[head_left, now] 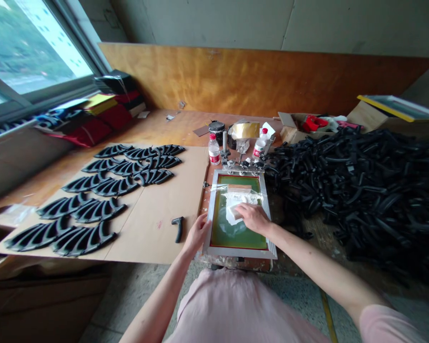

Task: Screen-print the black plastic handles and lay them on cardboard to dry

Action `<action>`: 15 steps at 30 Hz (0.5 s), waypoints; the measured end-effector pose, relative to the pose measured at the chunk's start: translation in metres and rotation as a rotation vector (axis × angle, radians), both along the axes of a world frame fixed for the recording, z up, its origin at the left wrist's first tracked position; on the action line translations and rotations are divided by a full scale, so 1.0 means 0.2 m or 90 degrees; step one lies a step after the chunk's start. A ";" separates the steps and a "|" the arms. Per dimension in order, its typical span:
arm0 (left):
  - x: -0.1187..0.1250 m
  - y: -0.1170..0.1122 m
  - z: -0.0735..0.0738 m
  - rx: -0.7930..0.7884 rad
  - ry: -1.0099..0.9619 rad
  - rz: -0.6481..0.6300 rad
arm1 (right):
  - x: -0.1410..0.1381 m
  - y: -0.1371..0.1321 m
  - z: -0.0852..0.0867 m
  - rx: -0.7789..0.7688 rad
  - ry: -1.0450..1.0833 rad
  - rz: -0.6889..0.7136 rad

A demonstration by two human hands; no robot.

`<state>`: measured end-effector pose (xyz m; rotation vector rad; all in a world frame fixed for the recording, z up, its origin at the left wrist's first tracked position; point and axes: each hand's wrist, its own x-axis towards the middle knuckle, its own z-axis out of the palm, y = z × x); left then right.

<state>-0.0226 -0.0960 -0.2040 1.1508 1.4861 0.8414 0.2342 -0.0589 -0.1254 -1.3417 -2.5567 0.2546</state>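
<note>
A metal-framed printing screen (268, 212) with a green mesh lies in front of me. My left hand (197, 233) grips the frame's left edge, fingers curled on it. My right hand (253, 216) presses a white cloth (234, 205) onto the mesh, fingers bent over it. A single black curved plastic part (178, 227) lies on the cardboard sheet (164, 209) just left of my left hand.
Rows of black fin-shaped parts (93, 200) cover the cardboard on the left. A large heap of black curved parts (361, 186) fills the right. Behind the screen stand small bottles (213, 150), a dark jar (216, 129) and a gold tin (243, 130). A window is at far left.
</note>
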 end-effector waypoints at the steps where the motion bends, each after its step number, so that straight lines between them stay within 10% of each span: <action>1: 0.00 0.00 0.00 -0.003 0.000 0.006 | 0.00 -0.03 -0.02 -0.004 -0.003 0.015; 7: 0.01 0.00 0.06 -0.028 -0.030 0.018 | -0.01 0.05 0.07 -0.053 0.020 -0.036; 15: 0.01 0.05 0.55 0.004 -0.175 0.035 | 0.29 0.48 0.28 0.024 0.213 -0.336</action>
